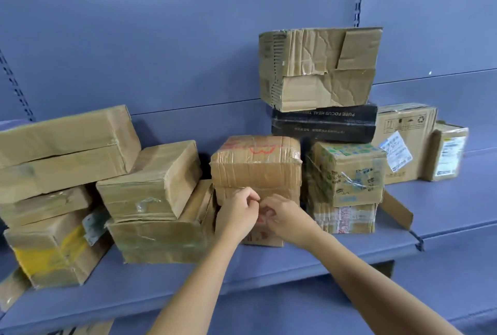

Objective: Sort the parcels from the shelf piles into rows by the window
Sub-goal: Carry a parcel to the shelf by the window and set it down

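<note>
- Both hands are brought together at the front of one parcel: the left hand (pixel 236 217) and the right hand (pixel 286 217) are held with fingers curled, fingertips almost meeting. Whether tape, a flap or nothing at all is pinched cannot be told.
- Contact is made on the red-printed parcel (pixel 265 236), a small brown carton set on the blue-grey shelf (pixel 295 275) and largely covered by the hands.
- It is topped by the taped parcel (pixel 255 168), wrapped in glossy tape and marked in red on its upper face.
- Just to the right, a green-printed carton (pixel 347 173) is stacked on a banded parcel (pixel 347 217); above them a black box (pixel 322 125) is laid with its lettering upside down, and a crumpled carton (pixel 317 68) is perched on top.
- Further right, a labelled carton (pixel 403 141) is stood against the back panel, with a small white-labelled parcel (pixel 447 152) just beside it.
- To the left, a brown box (pixel 150 178) is tilted on a larger carton (pixel 158 238), which is touching the red-printed parcel's stack.
- At the far left, a long carton (pixel 64 146) is piled over a flat carton (pixel 45 205) and a yellow-taped carton (pixel 53 251).
</note>
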A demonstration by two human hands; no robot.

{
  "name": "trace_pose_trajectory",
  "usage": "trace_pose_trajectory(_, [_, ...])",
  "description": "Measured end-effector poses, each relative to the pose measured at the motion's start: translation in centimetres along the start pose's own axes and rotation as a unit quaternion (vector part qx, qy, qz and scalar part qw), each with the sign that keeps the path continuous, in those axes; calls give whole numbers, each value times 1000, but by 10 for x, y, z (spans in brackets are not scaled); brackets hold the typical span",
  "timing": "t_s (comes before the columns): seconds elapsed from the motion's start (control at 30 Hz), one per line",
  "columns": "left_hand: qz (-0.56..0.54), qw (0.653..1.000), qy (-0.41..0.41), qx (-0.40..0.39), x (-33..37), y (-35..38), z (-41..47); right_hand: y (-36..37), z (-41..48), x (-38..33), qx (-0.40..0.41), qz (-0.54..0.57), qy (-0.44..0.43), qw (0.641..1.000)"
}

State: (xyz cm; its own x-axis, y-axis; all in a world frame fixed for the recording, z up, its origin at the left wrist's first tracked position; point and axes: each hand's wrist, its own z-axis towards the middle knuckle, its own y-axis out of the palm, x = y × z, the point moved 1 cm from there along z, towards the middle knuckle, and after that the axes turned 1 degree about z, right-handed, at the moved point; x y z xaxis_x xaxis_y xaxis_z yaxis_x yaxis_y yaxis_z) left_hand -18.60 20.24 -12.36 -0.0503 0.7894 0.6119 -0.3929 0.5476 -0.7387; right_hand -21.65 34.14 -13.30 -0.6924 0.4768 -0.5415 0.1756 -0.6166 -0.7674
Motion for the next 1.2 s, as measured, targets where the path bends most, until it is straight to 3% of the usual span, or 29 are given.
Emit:
trace_pose_trajectory(0.27, [-12, 999, 47, -13, -2, -3, -6, 4, -19, -2, 42, -24, 61, 997])
trace_pose_trajectory(0.67, [-7, 997, 66, 38, 4, -29, 10, -4, 2, -13, 36, -93, 40, 994])
trace_pose_trajectory(0.8, [-4, 994, 87, 66, 6, -32, 16, -17, 10, -19, 92, -121, -4, 988])
trace_pose_trajectory(0.87, [-15, 992, 102, 71, 7, -33, 19, -35, 15, -26, 175, -176, -61, 967])
trace_pose_trajectory(1.0, [-17, 992, 109, 62, 11, -36, 28, -93, 36, -34, 336, -318, -127, 877])
trace_pose_trajectory(1.2, [-26, 992, 106, 69, 18, -34, 34, -171, 64, -41, 341, -431, -80, 832])
